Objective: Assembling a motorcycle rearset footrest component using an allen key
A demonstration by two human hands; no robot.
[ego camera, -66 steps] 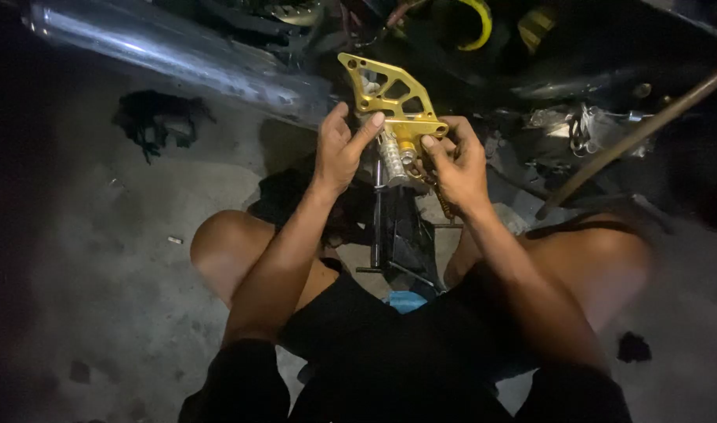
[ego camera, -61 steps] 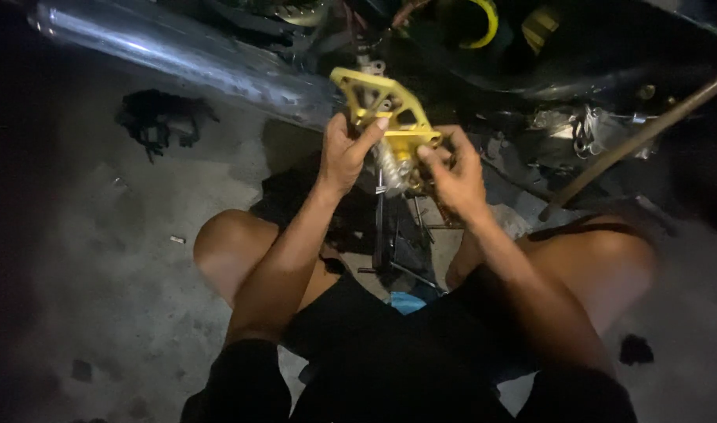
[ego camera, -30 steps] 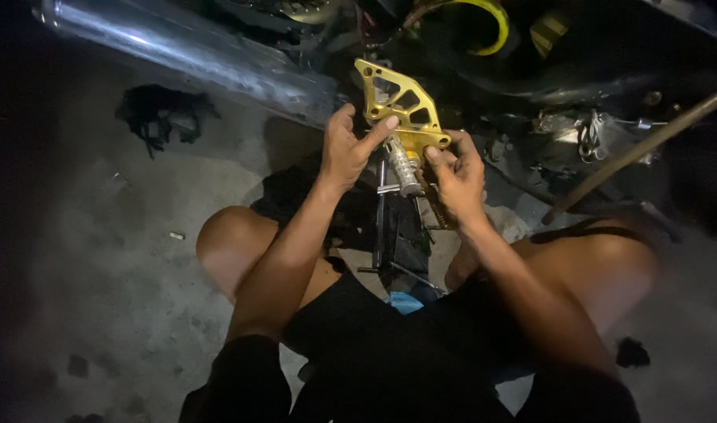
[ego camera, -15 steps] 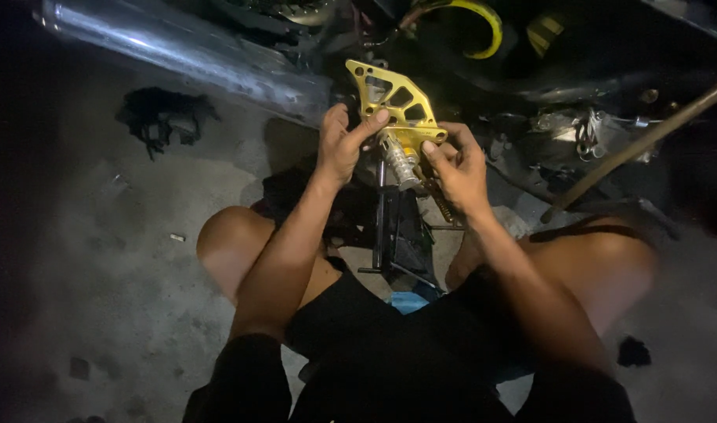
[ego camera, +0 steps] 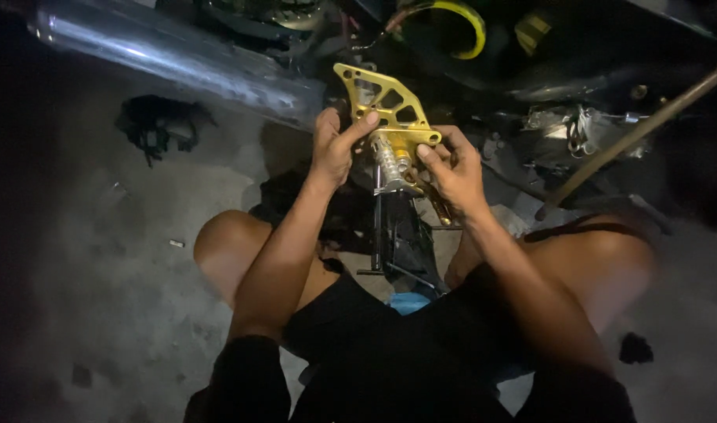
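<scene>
Left hand [ego camera: 332, 149] is closed on the gold bracket [ego camera: 386, 106], thumb laid across its lower edge, fingers wrapped behind. Right hand [ego camera: 452, 168] grips the same part from the other side, thumb tip pressed near the silver peg [ego camera: 390, 163] that sticks down from the bracket's base. So the bracket sits between both hands, held up off the floor [ego camera: 100, 258], just in front of the knees, w/ its pointed top end tilted toward the chrome pipe [ego camera: 170, 55].

Risks, as I judge them:
- Grip is mostly fingertips on a thin, cut-out plate; a slip would likely drop it onto the black part [ego camera: 401, 235] directly below or onto bare concrete.
- Bracket's top corner is near the pipe; a push fwd could knock or scratch chrome.
- Small loose bit on the floor [ego camera: 176, 244] left of the knee, easy to lose in this light. Can't tell what it is.

Room and edges:
- Ahead is crowded: pipe, yellow loop [ego camera: 464, 19], dark machine parts, wiring. Little space to swing the bracket there.
- Right side has a brown rod [ego camera: 640, 129] running diagonally, well apart from the hands but crossing that side.
- Left has open concrete, only a black rag [ego camera: 158, 125] lying near the pipe.
- Pulling back toward the lap is the freest direction.
</scene>
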